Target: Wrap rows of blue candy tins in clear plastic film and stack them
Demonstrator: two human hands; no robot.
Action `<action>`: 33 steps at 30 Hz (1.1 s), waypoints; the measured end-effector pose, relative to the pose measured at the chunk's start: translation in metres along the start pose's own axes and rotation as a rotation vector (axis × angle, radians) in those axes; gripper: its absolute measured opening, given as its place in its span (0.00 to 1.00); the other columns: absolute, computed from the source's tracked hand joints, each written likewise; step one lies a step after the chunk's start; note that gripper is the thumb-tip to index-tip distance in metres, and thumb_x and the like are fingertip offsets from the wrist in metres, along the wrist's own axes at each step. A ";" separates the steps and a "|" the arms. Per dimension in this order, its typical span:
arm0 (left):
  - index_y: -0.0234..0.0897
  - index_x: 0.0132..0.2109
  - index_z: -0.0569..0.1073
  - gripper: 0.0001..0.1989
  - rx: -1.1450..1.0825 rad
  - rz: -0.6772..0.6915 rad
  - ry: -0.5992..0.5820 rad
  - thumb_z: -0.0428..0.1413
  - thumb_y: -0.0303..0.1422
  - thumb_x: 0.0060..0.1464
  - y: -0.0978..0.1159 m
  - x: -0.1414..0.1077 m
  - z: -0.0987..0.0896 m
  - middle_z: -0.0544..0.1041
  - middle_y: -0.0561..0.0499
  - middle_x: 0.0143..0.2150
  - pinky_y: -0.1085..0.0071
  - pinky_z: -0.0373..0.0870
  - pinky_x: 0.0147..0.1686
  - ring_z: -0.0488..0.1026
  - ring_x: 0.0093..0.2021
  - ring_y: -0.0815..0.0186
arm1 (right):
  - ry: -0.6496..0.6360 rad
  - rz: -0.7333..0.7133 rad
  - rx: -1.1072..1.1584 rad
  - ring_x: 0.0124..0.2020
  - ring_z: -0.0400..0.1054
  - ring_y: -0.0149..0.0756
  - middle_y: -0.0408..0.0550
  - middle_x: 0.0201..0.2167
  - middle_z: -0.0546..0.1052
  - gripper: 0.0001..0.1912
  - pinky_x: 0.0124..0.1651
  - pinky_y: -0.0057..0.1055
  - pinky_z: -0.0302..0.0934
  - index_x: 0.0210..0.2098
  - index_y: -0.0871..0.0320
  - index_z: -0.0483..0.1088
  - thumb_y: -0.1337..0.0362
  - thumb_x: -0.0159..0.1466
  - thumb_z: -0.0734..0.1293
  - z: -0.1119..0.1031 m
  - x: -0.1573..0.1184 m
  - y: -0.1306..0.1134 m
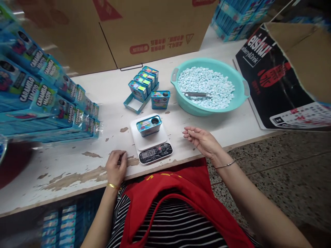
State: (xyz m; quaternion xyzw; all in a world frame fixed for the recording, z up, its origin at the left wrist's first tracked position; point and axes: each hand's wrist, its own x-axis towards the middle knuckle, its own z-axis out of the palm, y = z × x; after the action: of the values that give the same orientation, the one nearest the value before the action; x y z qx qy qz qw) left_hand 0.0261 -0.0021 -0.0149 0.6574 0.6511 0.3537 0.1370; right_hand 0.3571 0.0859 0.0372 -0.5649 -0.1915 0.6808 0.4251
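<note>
A small blue candy tin [149, 125] with a round hole in its lid stands on the white plate of a digital kitchen scale [155, 153], whose display is lit. My left hand [116, 167] rests on the table just left of the scale, its fingers curled in and nothing showing in them. To the right of the scale, my right hand [203, 140] hovers with thumb and fingers pinched together; what they hold, if anything, is too small to make out. Beyond it sits a turquoise basin [207, 111] of pale blue candies [204, 81], with a metal scoop or tongs [195, 94] lying on them.
Behind the scale stand another blue tin [160, 100] and a cardboard tray [136, 107] with 3 tins. Stacked, plastic-wrapped blue boxes [46, 93] rise at left. A large carton [155, 31] closes off the back; an open black-printed carton [271, 79] stands at right.
</note>
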 end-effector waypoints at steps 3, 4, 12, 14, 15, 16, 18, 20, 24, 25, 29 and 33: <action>0.34 0.38 0.72 0.04 -0.021 -0.008 0.020 0.54 0.30 0.59 0.008 0.006 -0.005 0.72 0.49 0.34 0.70 0.66 0.34 0.69 0.34 0.67 | -0.058 -0.067 -0.024 0.30 0.69 0.26 0.48 0.32 0.76 0.14 0.29 0.19 0.63 0.35 0.62 0.73 0.65 0.50 0.75 0.006 0.001 0.002; 0.34 0.40 0.72 0.05 -0.024 -0.002 0.041 0.55 0.31 0.58 0.014 0.012 -0.008 0.72 0.49 0.35 0.70 0.66 0.33 0.69 0.33 0.67 | -0.069 -0.105 -0.045 0.29 0.68 0.26 0.48 0.31 0.76 0.15 0.29 0.20 0.63 0.35 0.62 0.73 0.63 0.50 0.75 0.009 0.002 0.000; 0.35 0.63 0.58 0.39 0.186 0.415 -0.142 0.61 0.47 0.50 0.069 0.114 -0.011 0.69 0.37 0.57 0.56 0.60 0.50 0.66 0.55 0.50 | 0.114 -0.828 -0.448 0.23 0.64 0.29 0.48 0.28 0.74 0.15 0.30 0.31 0.61 0.41 0.62 0.71 0.57 0.62 0.64 0.013 0.045 -0.083; 0.38 0.56 0.65 0.25 0.203 0.481 -0.276 0.58 0.42 0.55 0.076 0.138 0.001 0.75 0.43 0.50 0.59 0.60 0.46 0.71 0.48 0.55 | 0.232 -0.969 -0.631 0.30 0.69 0.36 0.52 0.30 0.75 0.15 0.39 0.38 0.65 0.42 0.63 0.71 0.59 0.63 0.61 0.006 0.060 -0.108; 0.39 0.53 0.67 0.19 0.198 0.497 -0.317 0.56 0.39 0.56 0.080 0.149 0.008 0.76 0.45 0.46 0.60 0.59 0.44 0.72 0.45 0.57 | 0.295 -1.035 -0.736 0.37 0.70 0.41 0.56 0.35 0.76 0.15 0.46 0.43 0.64 0.44 0.64 0.71 0.61 0.63 0.61 0.004 0.065 -0.117; 0.38 0.51 0.67 0.16 0.192 0.503 -0.339 0.56 0.37 0.57 0.083 0.160 0.016 0.77 0.46 0.45 0.61 0.59 0.43 0.72 0.44 0.58 | 0.356 -1.099 -0.837 0.45 0.69 0.46 0.59 0.42 0.75 0.16 0.52 0.48 0.60 0.46 0.64 0.71 0.61 0.63 0.62 0.003 0.067 -0.122; 0.38 0.50 0.67 0.16 0.195 0.504 -0.345 0.57 0.36 0.56 0.092 0.179 0.031 0.76 0.45 0.46 0.61 0.58 0.43 0.72 0.46 0.57 | 0.423 -1.213 -0.967 0.56 0.61 0.51 0.62 0.52 0.71 0.18 0.60 0.52 0.52 0.49 0.63 0.69 0.61 0.63 0.63 0.005 0.062 -0.121; 0.38 0.50 0.68 0.16 0.218 0.511 -0.344 0.58 0.36 0.55 0.099 0.197 0.045 0.76 0.45 0.47 0.60 0.57 0.43 0.71 0.47 0.56 | 0.343 -1.243 -0.984 0.54 0.62 0.48 0.60 0.50 0.72 0.16 0.58 0.48 0.55 0.49 0.61 0.69 0.60 0.66 0.60 0.012 0.047 -0.105; 0.38 0.49 0.69 0.17 0.304 0.550 -0.338 0.60 0.37 0.53 0.100 0.226 0.066 0.74 0.45 0.47 0.60 0.56 0.42 0.69 0.47 0.55 | -0.044 -0.983 -1.024 0.39 0.69 0.41 0.52 0.36 0.75 0.14 0.43 0.37 0.62 0.40 0.59 0.72 0.59 0.69 0.57 0.024 0.020 -0.047; 0.37 0.48 0.70 0.17 0.328 0.566 -0.332 0.60 0.38 0.53 0.098 0.230 0.070 0.74 0.45 0.47 0.60 0.57 0.42 0.68 0.47 0.55 | -0.100 -0.908 -1.046 0.38 0.69 0.40 0.52 0.35 0.75 0.14 0.42 0.36 0.62 0.39 0.59 0.72 0.60 0.69 0.57 0.025 0.018 -0.031; 0.35 0.49 0.71 0.18 0.404 0.583 -0.304 0.59 0.39 0.53 0.088 0.235 0.084 0.73 0.42 0.46 0.59 0.58 0.42 0.68 0.45 0.53 | -0.192 -0.696 -0.977 0.38 0.69 0.40 0.52 0.34 0.76 0.14 0.42 0.34 0.61 0.35 0.61 0.73 0.62 0.68 0.58 0.020 0.021 0.016; 0.35 0.56 0.68 0.26 0.348 0.512 -0.205 0.60 0.40 0.52 0.084 0.212 0.079 0.70 0.39 0.52 0.58 0.58 0.47 0.66 0.52 0.51 | -0.201 -0.597 -0.853 0.41 0.70 0.42 0.56 0.39 0.77 0.19 0.46 0.37 0.63 0.45 0.64 0.72 0.56 0.67 0.59 0.018 0.028 0.040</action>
State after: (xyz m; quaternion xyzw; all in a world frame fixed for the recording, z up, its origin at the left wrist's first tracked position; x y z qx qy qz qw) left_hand 0.1197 0.2128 0.0432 0.8456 0.4982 0.1919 -0.0060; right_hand 0.3262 0.0896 -0.0039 -0.5405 -0.6436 0.4427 0.3124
